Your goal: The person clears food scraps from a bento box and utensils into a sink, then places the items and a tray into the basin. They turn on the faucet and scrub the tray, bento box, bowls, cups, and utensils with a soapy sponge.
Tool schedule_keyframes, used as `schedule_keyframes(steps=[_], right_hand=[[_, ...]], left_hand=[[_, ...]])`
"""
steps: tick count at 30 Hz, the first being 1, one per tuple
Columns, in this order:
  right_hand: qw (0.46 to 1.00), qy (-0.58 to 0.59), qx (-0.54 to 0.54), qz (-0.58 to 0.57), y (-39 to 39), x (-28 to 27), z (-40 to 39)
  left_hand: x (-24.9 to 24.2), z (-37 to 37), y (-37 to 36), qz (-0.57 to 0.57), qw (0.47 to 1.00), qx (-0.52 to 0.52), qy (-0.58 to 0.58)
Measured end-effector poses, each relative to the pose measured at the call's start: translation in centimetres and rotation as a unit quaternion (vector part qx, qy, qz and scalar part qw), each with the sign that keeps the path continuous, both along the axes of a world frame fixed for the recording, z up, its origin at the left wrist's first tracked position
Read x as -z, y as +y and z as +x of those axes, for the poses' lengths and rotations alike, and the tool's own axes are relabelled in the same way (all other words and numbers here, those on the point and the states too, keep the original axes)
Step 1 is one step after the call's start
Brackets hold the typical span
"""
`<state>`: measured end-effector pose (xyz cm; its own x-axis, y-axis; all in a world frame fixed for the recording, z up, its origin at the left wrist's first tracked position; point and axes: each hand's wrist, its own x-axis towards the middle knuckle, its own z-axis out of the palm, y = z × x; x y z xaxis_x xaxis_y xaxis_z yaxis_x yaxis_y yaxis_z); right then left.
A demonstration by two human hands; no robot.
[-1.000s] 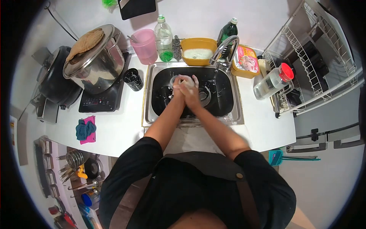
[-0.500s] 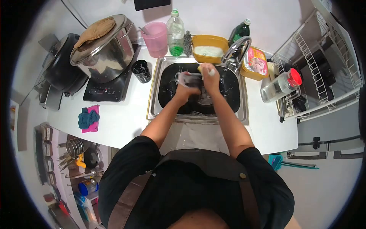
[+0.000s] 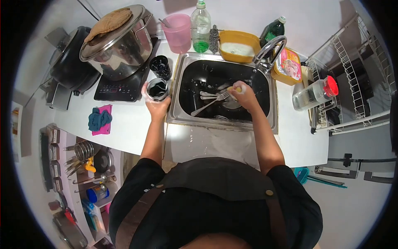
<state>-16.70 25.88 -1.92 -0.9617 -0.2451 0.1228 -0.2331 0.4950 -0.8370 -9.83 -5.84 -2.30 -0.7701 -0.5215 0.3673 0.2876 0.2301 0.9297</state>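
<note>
My left hand (image 3: 156, 106) is wrapped round a soapy dark cup (image 3: 157, 89) on the counter left of the sink, its open top facing up. Just behind it stands a black patterned cup (image 3: 160, 67). Over the right part of the sink (image 3: 174, 112), my right hand (image 3: 244, 95) has its fingers closed on a yellow sponge (image 3: 235, 89). Beneath it, several forks and spoons (image 3: 204, 108) lie in the black basin, partly hidden by the hand.
A curved faucet (image 3: 265, 52) rises at the sink's back right. Behind the sink are a yellow tub (image 3: 239, 46), a soap bottle (image 3: 201, 29) and a pink pitcher (image 3: 178, 35). A large pot (image 3: 120, 52) stands left; a red-lidded jug (image 3: 311, 96) lies right.
My left hand has moved left with the cup, out of the sink and onto the counter. My right hand has shifted slightly right and down with the sponge, and the cutlery now shows.
</note>
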Motion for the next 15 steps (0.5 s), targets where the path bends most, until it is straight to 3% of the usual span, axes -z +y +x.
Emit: schedule_keyframes(steps=[2, 3, 4, 6, 7, 8, 10, 12, 14, 15], right_hand=[[0.997, -0.058, 0.016, -0.054, 0.0, 0.7, 0.8], [0.995, -0.064, 0.019, -0.077, 0.1, 1.0, 1.1], [0.992, -0.070, 0.024, -0.101, 0.2, 0.9, 1.5], [0.989, -0.085, 0.041, -0.113, 0.5, 0.8, 2.0], [0.987, -0.090, 0.052, -0.119, 0.8, 0.7, 2.0], [0.984, -0.105, 0.063, -0.129, 1.1, 0.7, 2.0], [0.975, -0.137, 0.087, -0.149, 1.9, 1.2, 2.2], [0.975, -0.134, 0.092, -0.154, 2.3, 1.9, 2.0], [0.973, -0.142, 0.095, -0.158, 2.6, 1.6, 2.3], [0.971, -0.151, 0.096, -0.160, 2.2, 0.7, 2.7]], left_hand=[[0.3, -0.4, -0.8, -0.039, 0.996, -0.074, 0.011], [0.5, -0.2, -1.1, 0.006, 0.998, -0.063, 0.008], [0.7, -0.3, -1.0, -0.092, 0.984, -0.152, 0.019], [1.5, -0.8, -0.7, -0.281, 0.904, -0.319, 0.041], [1.2, -0.7, 0.7, -0.262, 0.904, -0.331, 0.061], [1.8, -0.3, 1.8, -0.325, 0.876, -0.349, 0.065], [3.7, -0.9, 4.9, -0.322, 0.894, -0.295, 0.098], [3.2, -2.8, 7.0, -0.371, 0.923, -0.101, 0.020], [3.2, -5.8, 9.4, -0.313, 0.942, -0.064, -0.106], [5.3, -8.6, 9.0, -0.336, 0.896, -0.004, -0.290]])
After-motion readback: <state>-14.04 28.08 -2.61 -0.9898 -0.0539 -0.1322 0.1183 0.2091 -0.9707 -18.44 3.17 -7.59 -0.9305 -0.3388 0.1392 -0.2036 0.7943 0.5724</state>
